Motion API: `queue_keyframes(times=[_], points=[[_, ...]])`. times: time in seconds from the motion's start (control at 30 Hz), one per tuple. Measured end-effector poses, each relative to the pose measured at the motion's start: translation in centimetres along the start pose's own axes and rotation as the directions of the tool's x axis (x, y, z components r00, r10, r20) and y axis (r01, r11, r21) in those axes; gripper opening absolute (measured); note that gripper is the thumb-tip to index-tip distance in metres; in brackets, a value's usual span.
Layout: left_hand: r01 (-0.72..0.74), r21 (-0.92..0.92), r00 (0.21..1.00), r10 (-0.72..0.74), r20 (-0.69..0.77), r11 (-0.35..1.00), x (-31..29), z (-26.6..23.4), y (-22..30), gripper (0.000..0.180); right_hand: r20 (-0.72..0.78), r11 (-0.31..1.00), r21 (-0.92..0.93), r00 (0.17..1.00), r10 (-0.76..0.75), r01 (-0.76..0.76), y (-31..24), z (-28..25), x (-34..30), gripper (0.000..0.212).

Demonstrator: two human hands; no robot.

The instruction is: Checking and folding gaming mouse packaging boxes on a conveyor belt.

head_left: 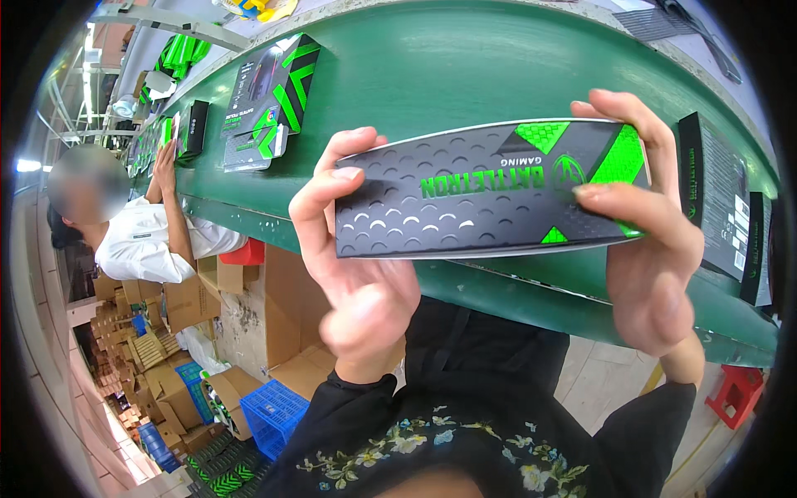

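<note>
A long, narrow black retail box (465,195) with green patches and a scale-like pattern is held up above the table's near edge, its printing upside down to me. My left hand (353,257) grips its left end, fingertips over the top corner. Round the right end close the fingers and thumb of my right hand (656,216), the thumb lying on the printed face. The box's far side is hidden. Beyond my left hand, a black and green flat box (270,100) with an unfolded end flap lies on the green work table (432,66).
At the right lie dark boxes (718,195). A person in a white shirt (149,241) works at the table on the left, near more green and black boxes (193,129). Below stand cardboard cartons (187,407), a blue crate (270,415) and a red stool (736,397).
</note>
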State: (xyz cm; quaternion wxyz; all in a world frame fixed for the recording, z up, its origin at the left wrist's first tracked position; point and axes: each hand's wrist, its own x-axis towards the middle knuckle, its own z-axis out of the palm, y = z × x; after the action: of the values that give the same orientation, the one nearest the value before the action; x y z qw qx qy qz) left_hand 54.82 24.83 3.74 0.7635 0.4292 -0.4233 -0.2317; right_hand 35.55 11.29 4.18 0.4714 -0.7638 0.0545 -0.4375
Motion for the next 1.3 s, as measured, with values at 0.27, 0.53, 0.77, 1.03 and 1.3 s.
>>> queue_keyframes(times=[0.27,0.53,0.77,1.03,1.3], points=[[-0.001,-0.084,1.000,0.002,0.019,0.996,0.6,-0.5,-0.3,0.041,-0.087,0.965,0.135,0.967,0.239,-0.227,-0.5,0.3,0.1,0.063],[-0.276,0.241,0.955,0.295,-0.045,0.930,0.9,1.4,-1.9,0.037,-0.178,0.992,-0.094,0.982,0.066,-0.084,0.3,2.3,1.1,0.081],[-0.307,0.535,0.946,0.312,0.084,0.787,2.0,2.5,-0.6,0.048,-0.203,0.955,-0.052,0.940,0.275,-0.291,-1.7,1.2,2.3,0.068],[-0.275,0.934,0.961,0.040,0.273,0.228,5.5,-7.6,-0.8,0.073,-0.314,0.592,-0.539,0.795,0.519,-0.599,3.0,-13.3,1.3,0.045],[-0.328,0.901,0.945,-0.109,0.310,-0.283,7.2,-19.3,-2.5,0.060,0.025,0.755,-0.613,0.949,0.313,-0.233,-2.1,-6.0,2.8,0.038]])
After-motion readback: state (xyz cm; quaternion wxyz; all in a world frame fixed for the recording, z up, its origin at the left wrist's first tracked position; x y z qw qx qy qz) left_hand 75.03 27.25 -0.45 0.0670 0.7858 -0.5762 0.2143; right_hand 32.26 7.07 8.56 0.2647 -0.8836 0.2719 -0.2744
